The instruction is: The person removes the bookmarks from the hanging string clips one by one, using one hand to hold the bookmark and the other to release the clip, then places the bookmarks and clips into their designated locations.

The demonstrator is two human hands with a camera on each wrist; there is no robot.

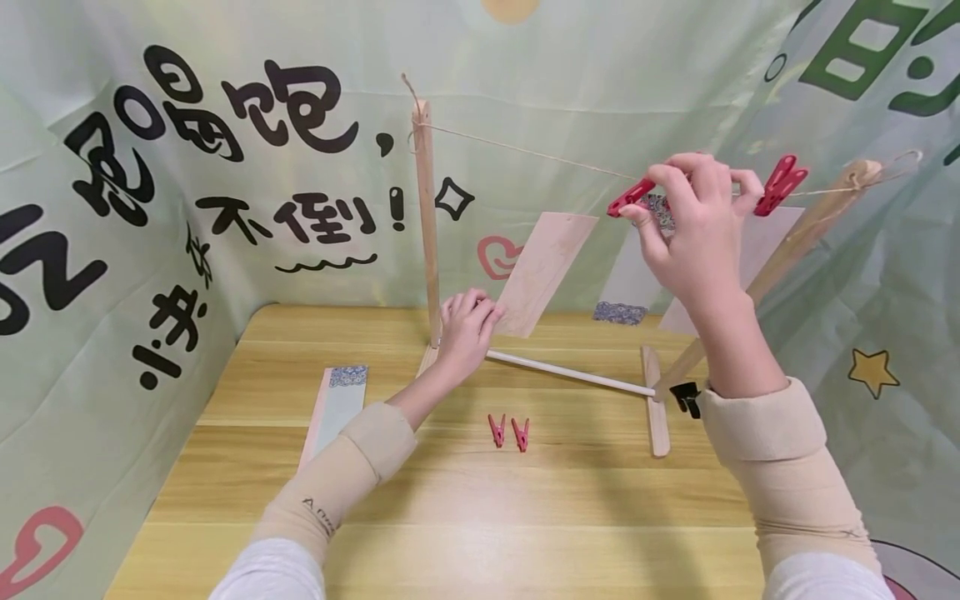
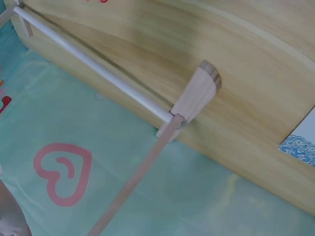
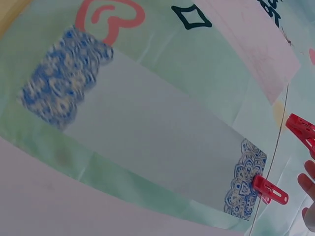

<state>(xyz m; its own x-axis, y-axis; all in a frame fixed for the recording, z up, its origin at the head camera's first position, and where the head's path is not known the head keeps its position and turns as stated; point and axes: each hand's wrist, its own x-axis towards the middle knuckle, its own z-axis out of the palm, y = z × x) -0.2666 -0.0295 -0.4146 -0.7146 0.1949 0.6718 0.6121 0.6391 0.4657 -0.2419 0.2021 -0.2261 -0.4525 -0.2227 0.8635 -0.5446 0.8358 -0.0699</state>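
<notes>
My left hand (image 1: 468, 329) pinches the lower left edge of a pale pink paper strip (image 1: 551, 271), which slants up toward a string (image 1: 525, 150). At the string, my right hand (image 1: 701, 233) holds a red clothespin (image 1: 630, 198) between thumb and fingers. That clothespin (image 3: 302, 130) sits apart from the pink strip (image 3: 251, 44) in the right wrist view. A blue-patterned white strip (image 3: 157, 128) hangs from the string by another red clothespin (image 3: 270, 190). Farther right, a red clothespin (image 1: 782, 185) grips a pale strip (image 1: 768, 242), partly hidden by my right arm.
Two wooden posts (image 1: 425, 233) carry the string, joined low by a white rod (image 1: 570, 373) with wooden feet (image 1: 655, 417). Two red clothespins (image 1: 497, 431) lie on the wooden table (image 1: 585, 517). A blue-patterned strip (image 1: 345, 408) with a pink edge beside it lies at left.
</notes>
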